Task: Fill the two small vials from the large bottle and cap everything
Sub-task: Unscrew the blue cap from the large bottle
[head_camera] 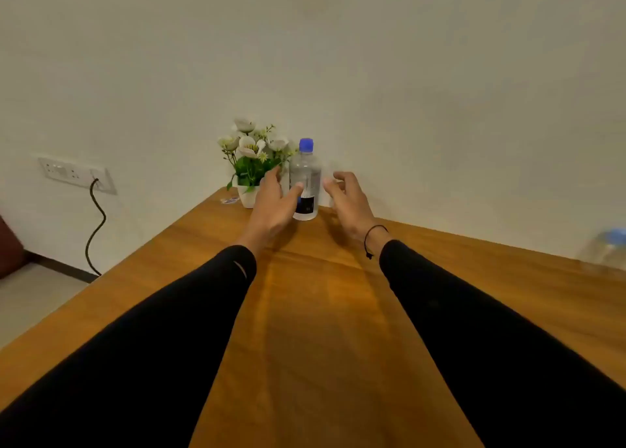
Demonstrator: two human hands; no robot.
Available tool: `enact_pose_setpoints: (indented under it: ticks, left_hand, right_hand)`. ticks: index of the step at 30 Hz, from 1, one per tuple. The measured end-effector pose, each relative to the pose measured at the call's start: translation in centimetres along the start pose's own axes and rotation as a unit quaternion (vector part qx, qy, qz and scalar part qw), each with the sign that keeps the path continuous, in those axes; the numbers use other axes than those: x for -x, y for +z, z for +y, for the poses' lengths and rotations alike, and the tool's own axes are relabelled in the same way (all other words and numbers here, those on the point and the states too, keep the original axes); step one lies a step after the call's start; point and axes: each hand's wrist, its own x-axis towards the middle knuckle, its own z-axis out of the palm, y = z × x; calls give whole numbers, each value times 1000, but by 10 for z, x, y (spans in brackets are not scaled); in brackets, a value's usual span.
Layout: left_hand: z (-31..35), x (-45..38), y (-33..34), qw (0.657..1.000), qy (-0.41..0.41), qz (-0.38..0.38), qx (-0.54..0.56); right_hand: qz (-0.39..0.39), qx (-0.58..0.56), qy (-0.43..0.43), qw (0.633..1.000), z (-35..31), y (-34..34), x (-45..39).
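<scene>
A clear plastic bottle point(306, 176) with a blue cap and a dark label stands upright near the far corner of the wooden table point(325, 312). My left hand point(274, 203) is open just left of it, with the thumb touching the bottle's side. My right hand point(349, 200) is open to the right of the bottle, fingers curled, a small gap away from it. Both arms wear black sleeves; a black cord is tied around my right wrist. No small vials show in this view.
A white pot of artificial white flowers point(252, 162) stands just behind my left hand. A small packet point(230, 200) lies left of the pot. A blurred clear container with a blue top point(606, 247) sits at the right edge. A wall socket with a black cable point(95, 210) is on the left.
</scene>
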Motion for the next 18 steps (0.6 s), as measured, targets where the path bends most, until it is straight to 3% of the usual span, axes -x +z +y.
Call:
enact_pose_setpoints:
  ticks: [5,10,18]
  left_hand:
    - [-3,-18,2,998,-13,-44,43]
    - [-10,-12,4,997,9,-82,8]
    - [25,70,6,991,14,-130,18]
  right_hand:
    - [-22,-23,-12,999,2,22,-21]
    - [-27,-12,-31,999,2,28,-13]
    - [-46,5,-12,999,-12,-16,71]
